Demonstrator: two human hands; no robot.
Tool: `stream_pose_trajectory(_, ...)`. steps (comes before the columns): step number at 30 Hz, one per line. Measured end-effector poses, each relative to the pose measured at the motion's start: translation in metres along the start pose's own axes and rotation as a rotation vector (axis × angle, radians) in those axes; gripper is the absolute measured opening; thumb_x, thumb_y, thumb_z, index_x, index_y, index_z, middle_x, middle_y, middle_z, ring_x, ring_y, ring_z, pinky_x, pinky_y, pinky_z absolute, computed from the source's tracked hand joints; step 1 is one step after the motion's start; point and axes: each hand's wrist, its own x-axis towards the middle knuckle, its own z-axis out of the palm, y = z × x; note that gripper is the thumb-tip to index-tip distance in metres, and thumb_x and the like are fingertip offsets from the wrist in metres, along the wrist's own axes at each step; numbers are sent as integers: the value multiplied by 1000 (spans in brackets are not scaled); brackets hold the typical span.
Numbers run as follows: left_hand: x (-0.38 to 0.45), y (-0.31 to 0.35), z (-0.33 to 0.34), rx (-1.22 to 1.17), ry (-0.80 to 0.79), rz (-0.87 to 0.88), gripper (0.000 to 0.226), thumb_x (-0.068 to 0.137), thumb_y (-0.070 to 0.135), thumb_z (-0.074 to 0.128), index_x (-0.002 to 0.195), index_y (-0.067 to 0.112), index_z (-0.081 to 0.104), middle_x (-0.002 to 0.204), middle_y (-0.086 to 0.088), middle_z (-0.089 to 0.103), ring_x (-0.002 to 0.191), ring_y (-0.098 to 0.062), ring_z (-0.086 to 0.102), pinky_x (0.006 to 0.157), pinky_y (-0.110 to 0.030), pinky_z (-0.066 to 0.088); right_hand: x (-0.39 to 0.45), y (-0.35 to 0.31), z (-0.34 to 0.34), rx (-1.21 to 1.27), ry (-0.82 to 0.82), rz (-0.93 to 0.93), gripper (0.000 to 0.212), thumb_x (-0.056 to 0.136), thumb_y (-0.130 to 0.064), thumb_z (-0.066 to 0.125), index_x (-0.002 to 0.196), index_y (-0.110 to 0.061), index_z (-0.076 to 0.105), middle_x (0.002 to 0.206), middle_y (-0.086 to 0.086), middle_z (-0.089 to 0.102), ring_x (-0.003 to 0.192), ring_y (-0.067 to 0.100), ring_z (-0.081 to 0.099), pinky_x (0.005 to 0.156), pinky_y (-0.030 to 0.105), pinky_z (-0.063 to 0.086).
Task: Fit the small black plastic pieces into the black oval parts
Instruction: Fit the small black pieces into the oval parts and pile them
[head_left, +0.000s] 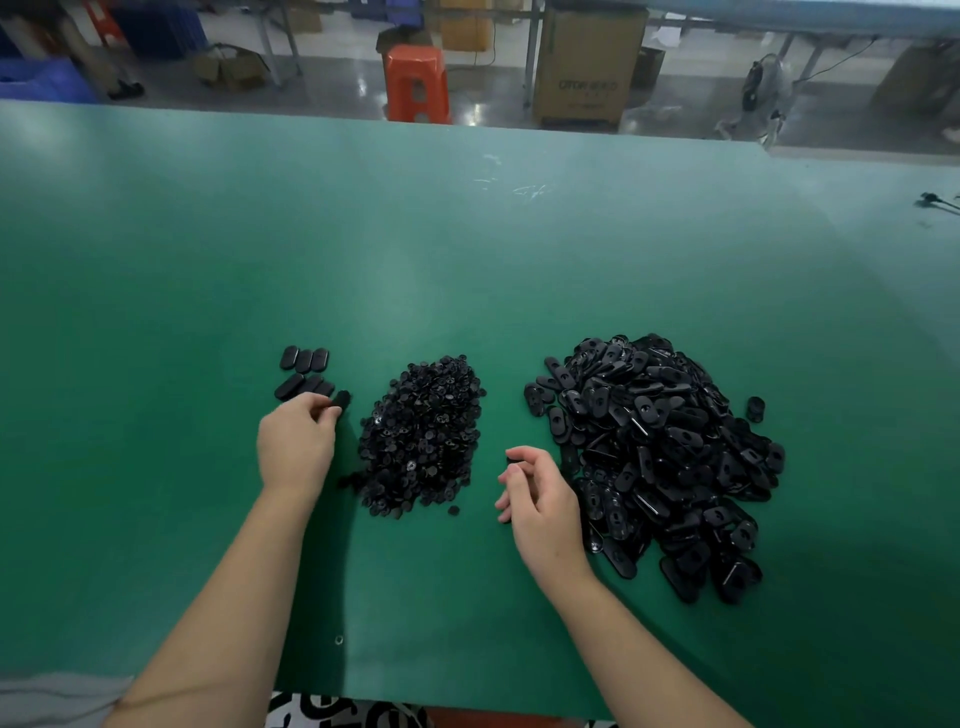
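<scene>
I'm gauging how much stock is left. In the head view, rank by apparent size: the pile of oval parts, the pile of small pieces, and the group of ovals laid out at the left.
1. Pile of oval parts, clearly largest.
2. Pile of small pieces.
3. Laid-out ovals, smallest by far.

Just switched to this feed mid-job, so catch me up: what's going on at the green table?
A person is fitting small pieces into oval parts, sitting at the green table. The left hand pinches an oval part and sets it beside the rows of ovals laid out at the left. The right hand pinches a small black piece between the two piles. The small-piece pile sits in the middle and the big oval pile on the right, so most of the work remains.
</scene>
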Motion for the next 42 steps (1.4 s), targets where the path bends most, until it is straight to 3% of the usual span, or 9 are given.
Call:
stream_pose_trajectory(7,-12,2,-2,189,62,146,25,100,15,58,119,7,72,118,-9,67,88,-34,66,70,-39,52,0,1,1,-13,3,8,18,104,-18,52,104,-34,60,88,-3,68,68,10,66,62,25,56)
stream_pose_trajectory(13,-19,3,-1,327,-90,208,38,96,1,49,127,10,70,138,1,60,92,-30,67,65,-36,54,0,2,1,-42,4,7,16,103,-20,53,103,-33,61,87,-8,69,68,10,68,63,30,59)
stream_pose_trajectory(17,-16,7,0,340,-108,171,39,97,1,46,129,9,68,140,1,57,88,-31,66,65,-35,51,-1,1,1,-70,-12,2,15,103,-20,52,103,-33,61,91,-14,68,70,10,68,66,36,60)
stream_pose_trajectory(26,3,20,-2,395,-153,78,34,92,-2,44,116,4,68,142,1,53,89,-32,66,68,-36,51,-1,-2,2,-88,3,14,17,103,-18,52,102,-33,61,85,-4,68,70,9,68,66,36,60)
stream_pose_trajectory(31,-6,64,7,259,-76,233,33,97,8,50,123,10,69,127,-6,63,93,-31,67,71,-35,48,-2,-3,1,-97,-4,13,17,103,-17,52,101,-31,61,85,-4,68,69,8,67,66,35,60)
stream_pose_trajectory(34,-22,105,23,183,-196,434,34,99,20,49,127,21,69,119,-4,67,104,-29,65,82,-38,54,-1,-3,2,-86,10,7,17,102,-13,53,98,-27,63,84,-3,68,65,7,65,67,37,59)
stream_pose_trajectory(37,-36,142,45,207,-376,589,34,101,29,52,132,25,64,124,-2,63,111,-26,63,91,-40,54,-1,-3,3,-83,25,5,17,100,-11,54,98,-25,63,83,-2,69,63,8,64,69,40,58)
stream_pose_trajectory(42,-40,173,78,319,-564,576,48,100,43,57,140,17,49,135,-6,51,109,-29,62,87,-42,53,0,-2,4,-104,19,2,14,100,-12,54,104,-19,65,87,-2,69,73,18,66,75,49,57)
